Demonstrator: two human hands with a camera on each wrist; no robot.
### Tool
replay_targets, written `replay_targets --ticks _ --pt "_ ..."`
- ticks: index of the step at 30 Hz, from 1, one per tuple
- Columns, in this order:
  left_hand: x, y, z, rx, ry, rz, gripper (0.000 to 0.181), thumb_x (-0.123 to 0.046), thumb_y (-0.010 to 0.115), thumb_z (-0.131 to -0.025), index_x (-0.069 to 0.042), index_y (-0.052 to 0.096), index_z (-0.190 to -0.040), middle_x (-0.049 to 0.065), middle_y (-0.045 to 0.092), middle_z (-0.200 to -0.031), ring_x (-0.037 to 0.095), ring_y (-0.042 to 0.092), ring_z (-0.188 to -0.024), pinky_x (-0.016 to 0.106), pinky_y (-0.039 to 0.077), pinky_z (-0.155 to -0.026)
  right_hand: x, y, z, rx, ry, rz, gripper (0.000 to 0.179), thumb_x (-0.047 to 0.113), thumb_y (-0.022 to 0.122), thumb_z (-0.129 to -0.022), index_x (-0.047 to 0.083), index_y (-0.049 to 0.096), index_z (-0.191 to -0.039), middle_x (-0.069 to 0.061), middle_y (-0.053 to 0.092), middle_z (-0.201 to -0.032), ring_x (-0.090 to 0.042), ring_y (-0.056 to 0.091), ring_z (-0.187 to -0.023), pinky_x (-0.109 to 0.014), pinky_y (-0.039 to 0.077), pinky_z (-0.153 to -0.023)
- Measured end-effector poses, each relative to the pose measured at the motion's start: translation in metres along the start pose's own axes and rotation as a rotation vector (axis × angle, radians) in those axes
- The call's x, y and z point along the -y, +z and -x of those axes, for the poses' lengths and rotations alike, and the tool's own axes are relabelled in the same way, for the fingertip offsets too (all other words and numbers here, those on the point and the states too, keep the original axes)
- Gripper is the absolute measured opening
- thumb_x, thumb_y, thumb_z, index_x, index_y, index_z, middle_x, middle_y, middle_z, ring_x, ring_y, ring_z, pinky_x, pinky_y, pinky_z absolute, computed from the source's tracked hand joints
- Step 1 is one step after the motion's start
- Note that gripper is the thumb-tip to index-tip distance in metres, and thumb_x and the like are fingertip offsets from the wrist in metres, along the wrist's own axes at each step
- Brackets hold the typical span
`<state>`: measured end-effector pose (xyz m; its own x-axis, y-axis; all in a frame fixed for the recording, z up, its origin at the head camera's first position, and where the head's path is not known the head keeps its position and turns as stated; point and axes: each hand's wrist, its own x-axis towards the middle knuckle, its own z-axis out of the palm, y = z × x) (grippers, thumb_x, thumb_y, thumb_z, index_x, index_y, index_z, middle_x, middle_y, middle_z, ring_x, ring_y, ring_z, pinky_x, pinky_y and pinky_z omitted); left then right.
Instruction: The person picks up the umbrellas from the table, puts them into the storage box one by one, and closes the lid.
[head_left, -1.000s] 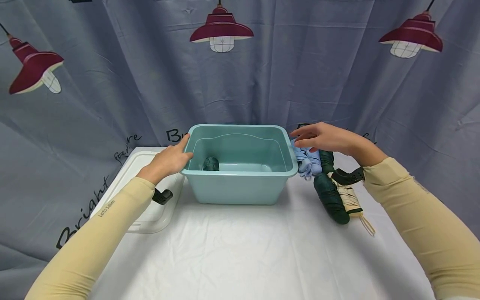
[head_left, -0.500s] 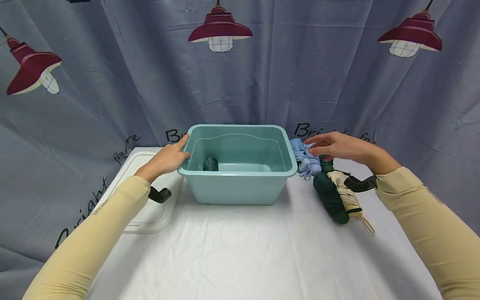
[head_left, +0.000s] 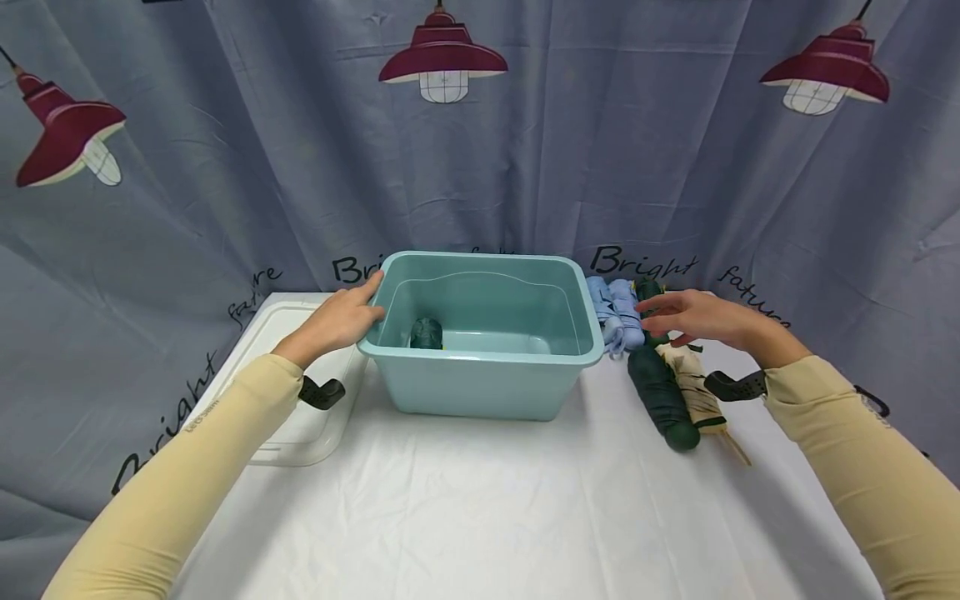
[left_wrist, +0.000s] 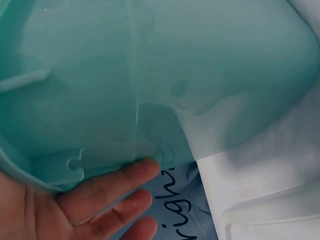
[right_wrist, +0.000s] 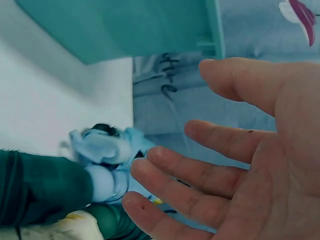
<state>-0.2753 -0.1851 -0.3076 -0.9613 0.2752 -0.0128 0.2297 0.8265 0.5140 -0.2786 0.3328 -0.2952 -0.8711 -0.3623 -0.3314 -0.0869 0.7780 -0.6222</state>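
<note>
A pale teal plastic bin (head_left: 480, 383) stands mid-table. One dark green yarn skein (head_left: 427, 333) lies inside it at the left. My left hand (head_left: 337, 321) holds the bin's left rim, with fingers (left_wrist: 112, 192) fairly straight along the outer wall below the rim. Right of the bin, my right hand (head_left: 701, 318) hovers with relaxed, spread fingers and holds nothing. Under and beside it lie light blue yarn skeins (head_left: 615, 308), a dark green skein (head_left: 660, 396) and a cream skein (head_left: 693, 387). Another green skein (head_left: 648, 289) is partly hidden by the right hand.
A white lid (head_left: 300, 425) lies flat on the white-covered table (head_left: 480, 500), left of the bin and partly under the left forearm. A grey-blue curtain (head_left: 600, 150) printed with red lamps and lettering hangs behind the table.
My right hand has moved right and nearer, away from the bin's right rim and over the skeins. The bin's right side has swung slightly toward me. The left hand stays at the left rim.
</note>
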Motion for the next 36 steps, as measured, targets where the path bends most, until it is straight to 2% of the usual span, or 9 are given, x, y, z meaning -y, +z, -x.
replay_targets --ticks 6,10,14,19,22,25,27,30,36 --pt "-0.002 0.003 0.004 -0.027 -0.022 -0.05 0.07 -0.027 0.037 -0.09 -0.021 0.002 -0.15 0.016 0.046 -0.135 0.027 0.049 -0.099 0.044 0.036 -0.087 -0.015 0.009 -0.002 0.002 0.042 0.013 0.072 0.051 0.057 -0.085 0.007 0.038 -0.139 -0.021 0.046 -0.134 -0.035 0.049 -0.115 -0.045 0.049 -0.084" --pt "-0.004 0.003 0.006 -0.031 -0.028 -0.067 0.068 -0.027 0.036 -0.092 -0.019 0.0 -0.15 0.015 0.034 -0.145 0.027 0.047 -0.11 0.047 0.035 -0.093 -0.023 0.013 -0.003 0.0 0.069 0.015 0.073 0.047 0.058 -0.086 0.002 0.037 -0.139 -0.022 0.049 -0.13 -0.036 0.05 -0.114 -0.048 0.047 -0.085" --pt "-0.005 0.003 0.007 -0.03 -0.031 -0.073 0.068 -0.028 0.035 -0.093 -0.018 -0.001 -0.149 0.011 0.022 -0.151 0.028 0.041 -0.124 0.048 0.033 -0.099 -0.032 0.016 -0.007 0.004 0.107 0.029 0.073 0.044 0.058 -0.087 -0.001 0.035 -0.139 -0.019 0.055 -0.117 -0.03 0.054 -0.104 -0.048 0.048 -0.085" --pt "-0.005 0.005 0.006 -0.034 -0.045 -0.092 0.065 -0.031 0.032 -0.094 -0.02 0.0 -0.15 0.011 0.025 -0.15 0.03 0.042 -0.124 0.049 0.036 -0.094 -0.041 0.023 -0.011 -0.006 0.131 0.059 0.069 0.038 0.058 -0.088 -0.006 0.036 -0.137 -0.011 0.055 -0.093 -0.025 0.054 -0.088 -0.042 0.05 -0.077" --pt "-0.006 0.006 0.005 -0.048 -0.058 -0.116 0.063 -0.032 0.031 -0.095 -0.02 0.003 -0.15 0.011 0.032 -0.147 0.03 0.047 -0.118 0.047 0.04 -0.084 -0.043 0.028 -0.014 -0.018 0.129 0.074 0.066 0.033 0.058 -0.09 -0.008 0.036 -0.136 -0.011 0.052 -0.085 -0.025 0.053 -0.084 -0.04 0.049 -0.073" --pt "-0.006 0.007 0.004 -0.072 -0.066 -0.132 0.062 -0.032 0.03 -0.095 -0.019 0.006 -0.15 0.013 0.053 -0.129 0.028 0.054 -0.098 0.041 0.042 -0.068 -0.045 0.032 -0.016 -0.039 0.125 0.114 0.064 0.033 0.057 -0.09 -0.008 0.037 -0.135 -0.019 0.056 -0.101 -0.027 0.056 -0.09 -0.039 0.05 -0.075" --pt "-0.007 0.008 0.003 -0.085 -0.071 -0.131 0.061 -0.031 0.031 -0.095 -0.019 0.008 -0.15 0.012 0.06 -0.106 0.025 0.053 -0.082 0.037 0.039 -0.059 -0.044 0.035 -0.018 -0.043 0.125 0.133 0.065 0.033 0.058 -0.089 -0.008 0.037 -0.135 -0.026 0.053 -0.116 -0.028 0.056 -0.094 -0.04 0.051 -0.077" --pt "-0.008 0.008 0.003 -0.1 -0.075 -0.134 0.061 -0.031 0.031 -0.094 -0.019 0.009 -0.15 0.009 0.054 -0.078 0.023 0.046 -0.065 0.034 0.035 -0.051 -0.043 0.039 -0.019 -0.043 0.133 0.154 0.065 0.033 0.058 -0.089 -0.008 0.038 -0.135 -0.03 0.046 -0.126 -0.029 0.056 -0.097 -0.04 0.052 -0.077" --pt "-0.008 0.008 0.004 -0.117 -0.079 -0.149 0.06 -0.029 0.03 -0.094 -0.016 0.012 -0.15 0.004 0.043 -0.059 0.019 0.036 -0.051 0.032 0.033 -0.047 -0.04 0.044 -0.02 -0.061 0.125 0.184 0.062 0.03 0.061 -0.087 -0.007 0.042 -0.133 -0.027 0.05 -0.12 -0.028 0.055 -0.094 -0.038 0.052 -0.074"
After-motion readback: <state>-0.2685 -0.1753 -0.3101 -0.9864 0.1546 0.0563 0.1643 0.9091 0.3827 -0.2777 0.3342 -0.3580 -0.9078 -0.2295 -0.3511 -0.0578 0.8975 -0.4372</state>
